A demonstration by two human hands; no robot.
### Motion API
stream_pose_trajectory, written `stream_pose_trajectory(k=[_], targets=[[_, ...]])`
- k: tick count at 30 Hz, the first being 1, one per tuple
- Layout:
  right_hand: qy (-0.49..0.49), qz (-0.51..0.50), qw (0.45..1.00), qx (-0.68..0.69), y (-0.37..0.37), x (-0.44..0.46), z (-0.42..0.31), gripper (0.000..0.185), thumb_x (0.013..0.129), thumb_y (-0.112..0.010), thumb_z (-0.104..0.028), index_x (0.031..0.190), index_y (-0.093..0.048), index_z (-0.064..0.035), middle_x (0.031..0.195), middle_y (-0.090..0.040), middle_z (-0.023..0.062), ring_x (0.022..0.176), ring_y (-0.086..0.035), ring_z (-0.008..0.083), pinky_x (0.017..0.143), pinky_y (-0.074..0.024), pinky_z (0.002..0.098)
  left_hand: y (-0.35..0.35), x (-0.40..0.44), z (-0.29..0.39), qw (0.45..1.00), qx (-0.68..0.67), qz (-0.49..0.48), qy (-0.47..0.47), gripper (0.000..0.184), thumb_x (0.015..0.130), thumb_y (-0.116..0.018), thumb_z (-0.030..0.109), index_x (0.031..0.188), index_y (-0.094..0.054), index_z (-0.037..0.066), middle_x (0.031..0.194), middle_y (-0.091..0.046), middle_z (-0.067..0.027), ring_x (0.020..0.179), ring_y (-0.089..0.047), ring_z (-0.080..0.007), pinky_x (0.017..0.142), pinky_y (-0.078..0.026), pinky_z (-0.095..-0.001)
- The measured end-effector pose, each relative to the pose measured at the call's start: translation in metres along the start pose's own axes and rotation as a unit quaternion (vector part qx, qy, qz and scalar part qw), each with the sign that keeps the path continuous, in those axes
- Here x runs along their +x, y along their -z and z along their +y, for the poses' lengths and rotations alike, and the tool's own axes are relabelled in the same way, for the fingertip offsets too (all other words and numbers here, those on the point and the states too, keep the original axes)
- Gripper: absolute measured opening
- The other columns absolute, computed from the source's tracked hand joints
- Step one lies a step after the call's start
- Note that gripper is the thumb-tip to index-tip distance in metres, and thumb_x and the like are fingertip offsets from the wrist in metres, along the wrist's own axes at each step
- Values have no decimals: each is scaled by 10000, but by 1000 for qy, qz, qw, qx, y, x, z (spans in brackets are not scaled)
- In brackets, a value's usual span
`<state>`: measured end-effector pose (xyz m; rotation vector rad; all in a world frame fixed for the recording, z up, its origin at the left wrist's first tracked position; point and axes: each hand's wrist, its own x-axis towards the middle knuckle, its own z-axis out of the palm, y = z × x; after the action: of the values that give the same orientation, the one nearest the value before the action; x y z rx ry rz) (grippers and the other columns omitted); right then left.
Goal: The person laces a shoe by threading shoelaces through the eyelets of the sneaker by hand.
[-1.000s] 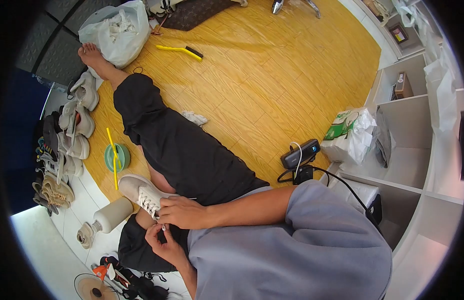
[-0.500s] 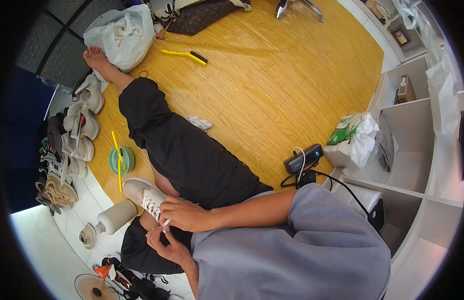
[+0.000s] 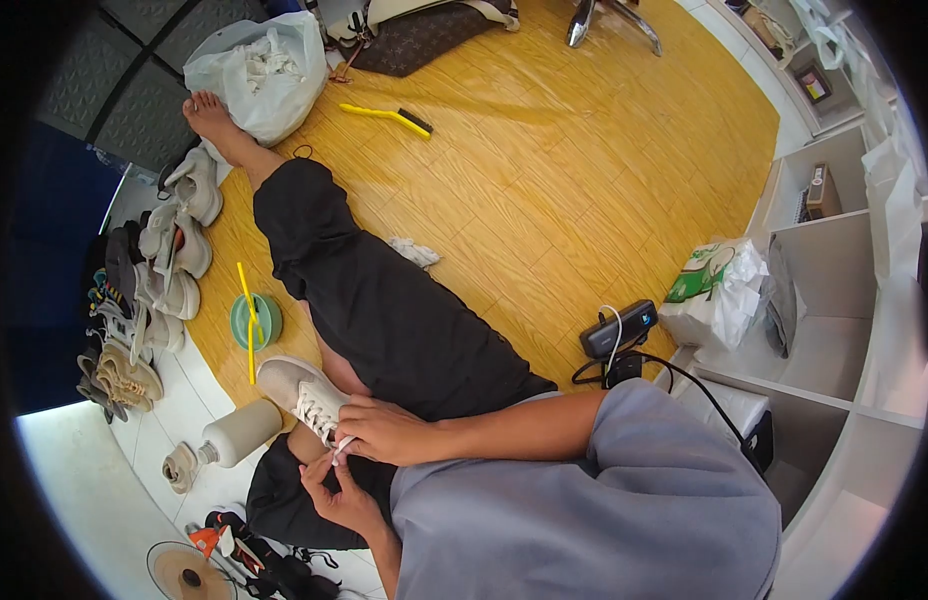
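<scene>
A beige sneaker (image 3: 302, 392) with white laces rests by my bent leg, its toe pointing up and left. Near its ankle opening, my right hand (image 3: 379, 430) pinches a white shoelace (image 3: 344, 446), fingers closed and partly over the shoe. Just below, my left hand (image 3: 336, 497) has thumb and fingertips together on the lace's lower end. The shoe's heel is hidden behind my hands.
A green bowl (image 3: 268, 322) with a yellow brush (image 3: 250, 325) across it stands beyond the shoe, near a beige bottle (image 3: 242, 434). Another yellow brush (image 3: 389, 117), a white cloth (image 3: 414, 251) and a power bank (image 3: 620, 329) lie on the floor. Several shoes (image 3: 174, 290) line the left.
The whole view has shifted slightly, so things appear farther right and lower. Both hands stay at the lace, with small finger movements.
</scene>
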<state>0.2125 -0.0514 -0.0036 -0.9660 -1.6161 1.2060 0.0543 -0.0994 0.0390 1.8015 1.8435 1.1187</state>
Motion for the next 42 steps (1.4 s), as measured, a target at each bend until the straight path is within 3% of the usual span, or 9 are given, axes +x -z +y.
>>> stream_pose_trajectory(k=[2,7,11,22,28,33,38,40,42], targets=[[49,30,997,-60,-1,-1,1,214,969,-731,-260,1055,-686,-70,1056,-637,92,1092,-583,303,901,-503,431,4,3,-1,997,-49,-19,57,99,998,-723,59,1007,-635,15,976,-704,-58,944,-635,-158,1095,-434,-386],[-81,-16,996,12,15,0,-19,326,952,-759,-350,933,-661,-40,842,-655,141,831,-663,352,732,-512,472,19,21,-2,940,-262,-83,201,137,1006,-725,68,1025,-594,34,943,-666,-41,888,-615,-104,849,-500,-251],[-86,-49,995,16,12,-3,-19,436,924,-784,-432,859,-656,-20,731,-648,165,695,-658,387,665,-491,491,17,22,-13,901,-335,-117,248,143,1013,-714,64,1040,-575,42,947,-678,-53,892,-635,-105,838,-501,-254],[-88,-54,995,-6,19,0,-17,350,955,-761,-355,849,-676,-33,778,-644,156,746,-660,361,692,-486,477,9,10,-11,923,-282,-85,246,152,999,-745,98,1016,-606,39,934,-670,-29,868,-619,-95,813,-509,-261],[-50,-61,997,14,34,2,-19,179,928,-762,-239,914,-707,-70,878,-691,125,846,-691,344,747,-526,457,-1,1,-15,849,-424,-21,315,133,1010,-727,120,1038,-607,70,905,-670,-38,807,-618,-117,750,-487,-262],[-21,-46,983,-175,56,7,-22,85,837,-759,-158,864,-704,-100,816,-690,80,817,-670,307,709,-550,454,-3,-7,-25,861,-375,8,342,120,1005,-746,120,1012,-646,55,898,-684,-20,793,-593,-86,738,-462,-248],[-84,-152,953,-247,67,17,-31,136,856,-779,-186,884,-688,-89,821,-698,56,847,-652,292,739,-548,435,-5,-15,-38,868,-350,-12,351,133,1012,-746,141,1032,-654,48,879,-673,-7,798,-583,-75,740,-463,-238],[-88,-203,943,-249,75,25,-36,183,848,-811,-217,886,-683,-92,828,-697,49,871,-654,285,758,-548,431,-1,-17,-42,879,-352,-45,320,163,991,-766,124,1062,-650,35,1021,-674,-34,859,-607,-87,784,-489,-244],[-73,-224,942,-239,77,32,-38,336,818,-860,-288,1052,-700,-108,1029,-680,55,1011,-644,278,837,-562,419,2,-13,-41,906,-325,-41,268,204,963,-793,117,1083,-649,36,1115,-666,-59,911,-623,-104,817,-506,-257]])
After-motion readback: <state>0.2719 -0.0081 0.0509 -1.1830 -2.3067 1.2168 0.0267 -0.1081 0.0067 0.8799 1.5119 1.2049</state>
